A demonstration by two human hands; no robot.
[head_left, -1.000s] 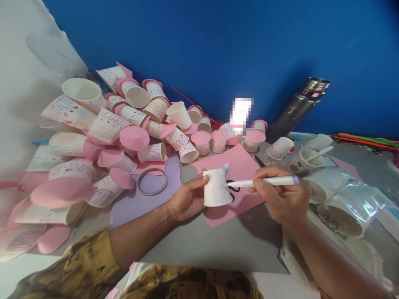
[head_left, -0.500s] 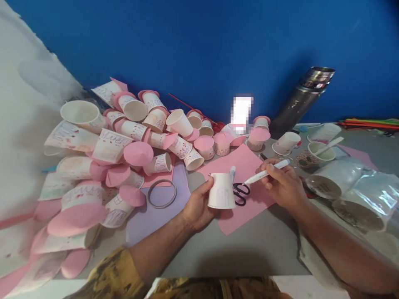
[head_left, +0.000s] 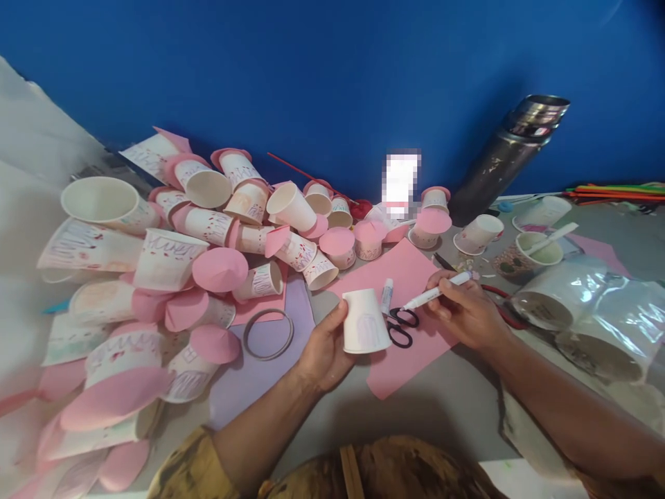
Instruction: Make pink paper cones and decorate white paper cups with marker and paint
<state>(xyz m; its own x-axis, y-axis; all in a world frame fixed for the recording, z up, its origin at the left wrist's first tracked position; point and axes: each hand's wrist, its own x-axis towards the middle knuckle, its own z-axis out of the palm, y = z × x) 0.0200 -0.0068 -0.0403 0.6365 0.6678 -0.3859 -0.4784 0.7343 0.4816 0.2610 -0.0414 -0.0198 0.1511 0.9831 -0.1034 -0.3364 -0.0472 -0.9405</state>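
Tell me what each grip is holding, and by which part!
The left grip holds a white paper cup by its side; the right grip holds a white marker by its barrel.

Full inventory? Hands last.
held cup: 1, white, front centre
marker: 1, white, right of held cup
large sheet: 1, pink, centre
scissors: 1, black, on large sheet
small tube: 1, whitish, behind scissors
second sheet: 1, lavender, centre left
ring: 1, grey, on second sheet
piled cups: many, white with pink paper, left and back
pixelated patch: 1, white, back centre
flask: 1, dark grey, back right
loose cups: 2, whitish, back right
spotted cup: 1, brownish, right
wrapped cups: at least 2, pale, right
thin sticks: several, multicoloured, far right
wall: 1, blue, back
table: 1, grey, below
left sleeve: 1, yellowish, bottom
left hand: 1, on held cup
right hand: 1, around marker
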